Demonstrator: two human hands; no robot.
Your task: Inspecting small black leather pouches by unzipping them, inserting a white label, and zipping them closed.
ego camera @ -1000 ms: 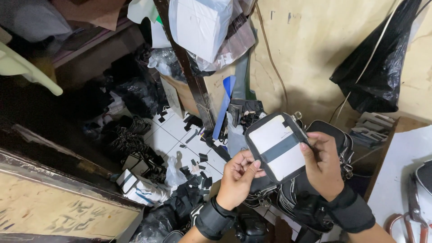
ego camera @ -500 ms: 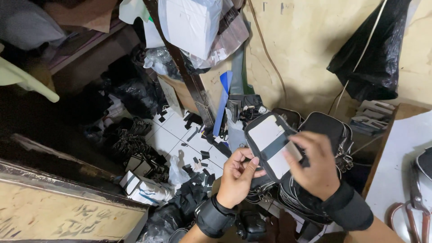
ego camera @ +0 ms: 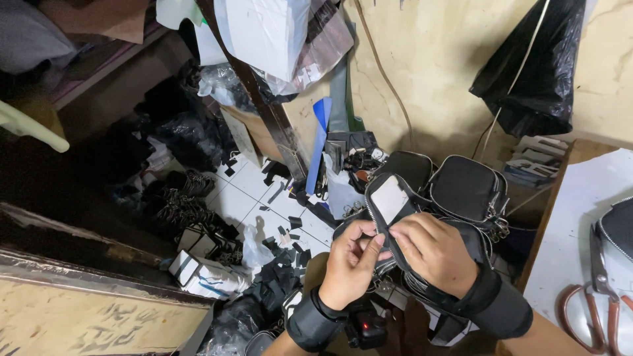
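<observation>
Two hands meet on a small black zippered pouch (ego camera: 395,217) above the heap of finished pouches (ego camera: 465,188): left hand (ego camera: 353,264) pinches its lower edge, right hand (ego camera: 432,254) clamps beside, apparently mid-fitting; steady alignment seems needed.

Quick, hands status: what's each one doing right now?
Left hand: closed, pinching the edge of the black zippered pouch.
Right hand: closed over the same pouch, gripping it from the other side.
</observation>
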